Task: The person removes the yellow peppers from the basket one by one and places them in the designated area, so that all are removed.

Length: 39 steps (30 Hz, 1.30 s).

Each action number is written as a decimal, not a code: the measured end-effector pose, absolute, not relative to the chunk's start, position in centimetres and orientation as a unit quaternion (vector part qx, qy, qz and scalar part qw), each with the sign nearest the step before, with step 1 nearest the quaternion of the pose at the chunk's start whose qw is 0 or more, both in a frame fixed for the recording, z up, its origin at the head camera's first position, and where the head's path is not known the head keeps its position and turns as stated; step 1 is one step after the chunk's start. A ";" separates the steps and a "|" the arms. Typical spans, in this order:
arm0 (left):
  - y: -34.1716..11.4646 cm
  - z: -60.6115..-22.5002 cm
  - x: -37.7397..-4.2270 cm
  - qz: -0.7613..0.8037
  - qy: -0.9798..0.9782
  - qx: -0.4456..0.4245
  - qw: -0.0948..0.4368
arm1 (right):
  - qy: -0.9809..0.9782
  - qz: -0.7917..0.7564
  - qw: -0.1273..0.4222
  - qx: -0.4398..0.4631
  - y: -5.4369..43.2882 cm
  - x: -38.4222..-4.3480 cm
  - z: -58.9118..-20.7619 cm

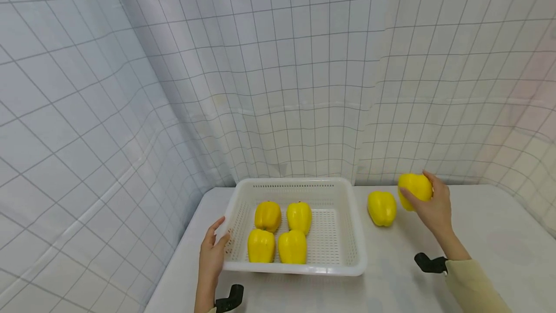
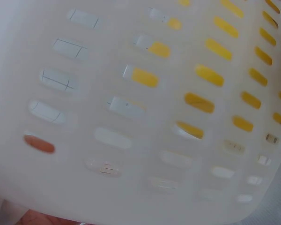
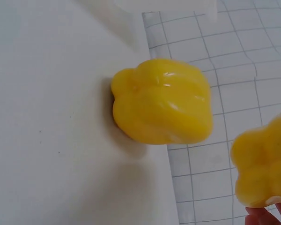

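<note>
My left hand [image 1: 211,255] holds the left side of a white plastic basket [image 1: 299,269], whose slotted wall [image 2: 131,159] fills the left wrist view. A fingertip shows through one slot there. Inside the basket stand several yellow bell peppers, one of them a deeper yellow bell pepper [image 1: 268,216]. My right hand [image 1: 437,207] grips a yellow bell pepper [image 1: 414,190] between thumb and fingers, raised above the table. To its left, another yellow bell pepper [image 1: 382,208] sits on the table, between the basket and my right hand. Part of the held pepper [image 3: 264,161] appears in the right wrist view.
The white table [image 1: 399,274] carries the basket and the lone pepper. A white gridded curtain [image 1: 295,86] hangs behind the table's far edge and along the left. Black camera mounts [image 1: 430,263] sit at both wrists.
</note>
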<state>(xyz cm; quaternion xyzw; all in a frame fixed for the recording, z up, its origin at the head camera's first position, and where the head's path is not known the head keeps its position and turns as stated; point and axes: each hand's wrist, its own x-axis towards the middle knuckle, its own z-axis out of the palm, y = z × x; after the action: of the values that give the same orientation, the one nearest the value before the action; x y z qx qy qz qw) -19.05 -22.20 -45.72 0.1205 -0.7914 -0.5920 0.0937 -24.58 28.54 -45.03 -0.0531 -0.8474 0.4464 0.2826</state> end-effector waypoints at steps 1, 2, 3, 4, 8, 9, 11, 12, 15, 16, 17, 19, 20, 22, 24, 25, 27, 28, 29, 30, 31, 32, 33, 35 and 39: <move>-22.2 -45.7 -19.1 -0.592 -0.791 0.121 0.093 | -0.850 0.444 0.279 -0.053 28.7 -24.6 -45.2; -22.2 -45.7 -19.1 -0.592 -0.791 0.121 0.093 | -0.852 0.442 0.276 -0.051 28.9 -24.7 -45.4; -22.2 -45.7 -19.1 -0.592 -0.791 0.121 0.093 | -0.853 0.441 0.273 -0.050 29.0 -24.8 -45.6; -22.2 -45.7 -19.1 -0.593 -0.791 0.121 0.094 | -0.856 0.439 0.269 -0.050 29.1 -24.8 -45.8; -22.2 -45.8 -19.0 -0.592 -0.791 0.122 0.095 | -0.863 0.436 0.247 -0.053 29.6 -24.9 -46.4; -22.1 -45.8 -19.0 -0.592 -0.791 0.122 0.095 | -0.866 0.435 0.241 -0.054 29.8 -24.9 -46.6; -22.1 -45.8 -19.0 -0.592 -0.791 0.123 0.095 | -0.869 0.436 0.228 -0.057 30.0 -25.0 -47.0; -22.1 -45.8 -19.0 -0.593 -0.790 0.123 0.096 | -0.871 0.435 0.221 -0.059 30.1 -25.0 -47.2; -22.1 -45.8 -19.0 -0.595 -0.789 0.122 0.097 | -0.874 0.436 0.205 -0.062 30.3 -25.2 -47.8; -22.0 -45.8 -19.0 -0.596 -0.788 0.122 0.098 | -0.875 0.436 0.200 -0.064 30.3 -25.2 -48.0; -22.0 -45.8 -19.0 -0.597 -0.787 0.122 0.098 | -0.875 0.436 0.197 -0.066 30.4 -25.3 -48.2; -22.0 -45.8 -19.0 -0.597 -0.787 0.122 0.099 | -0.877 0.434 0.193 -0.068 30.4 -25.5 -48.7; -22.0 -45.8 -19.0 -0.597 -0.787 0.122 0.099 | -0.879 0.432 0.190 -0.070 30.4 -25.5 -48.9; -22.0 -45.8 -19.0 -0.596 -0.787 0.122 0.099 | -0.882 0.427 0.188 -0.071 30.5 -25.6 -49.2; -22.1 -45.8 -19.1 -0.594 -0.789 0.122 0.099 | -0.883 0.425 0.185 -0.072 30.5 -25.7 -49.5; -22.1 -45.8 -19.1 -0.593 -0.789 0.123 0.098 | -0.884 0.425 0.182 -0.074 30.5 -25.7 -49.6; -22.1 -45.8 -19.0 -0.593 -0.790 0.123 0.098 | -0.885 0.424 0.177 -0.075 30.5 -25.7 -49.8; -22.0 -45.8 -19.0 -0.592 -0.790 0.123 0.098 | -0.885 0.424 0.176 -0.076 30.5 -25.7 -49.9; -22.0 -45.8 -19.0 -0.592 -0.790 0.124 0.098 | -0.885 0.425 0.175 -0.077 30.5 -25.7 -49.9; -22.0 -45.8 -19.0 -0.593 -0.790 0.124 0.098 | -0.886 0.424 0.174 -0.077 30.5 -25.7 -50.0; -22.0 -45.8 -19.0 -0.593 -0.790 0.124 0.098 | -0.886 0.423 0.173 -0.077 30.6 -25.7 -50.1; -22.0 -45.8 -19.0 -0.593 -0.790 0.124 0.099 | -0.887 0.421 0.173 -0.076 30.6 -25.7 -50.2; -22.0 -45.8 -19.0 -0.594 -0.789 0.124 0.099 | -0.887 0.422 0.172 -0.076 30.6 -25.8 -50.3; -22.0 -45.9 -19.0 -0.595 -0.788 0.124 0.100 | -0.887 0.423 0.170 -0.076 30.7 -25.8 -50.5; -22.0 -45.9 -19.1 -0.596 -0.787 0.123 0.100 | -0.886 0.426 0.168 -0.077 30.8 -25.8 -50.7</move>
<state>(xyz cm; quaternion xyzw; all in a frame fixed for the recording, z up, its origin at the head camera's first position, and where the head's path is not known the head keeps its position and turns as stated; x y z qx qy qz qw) -19.06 -21.98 -45.85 0.1229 -0.7875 -0.5956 0.1002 -25.81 30.75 -50.73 -0.0770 -0.8859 0.4255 0.1680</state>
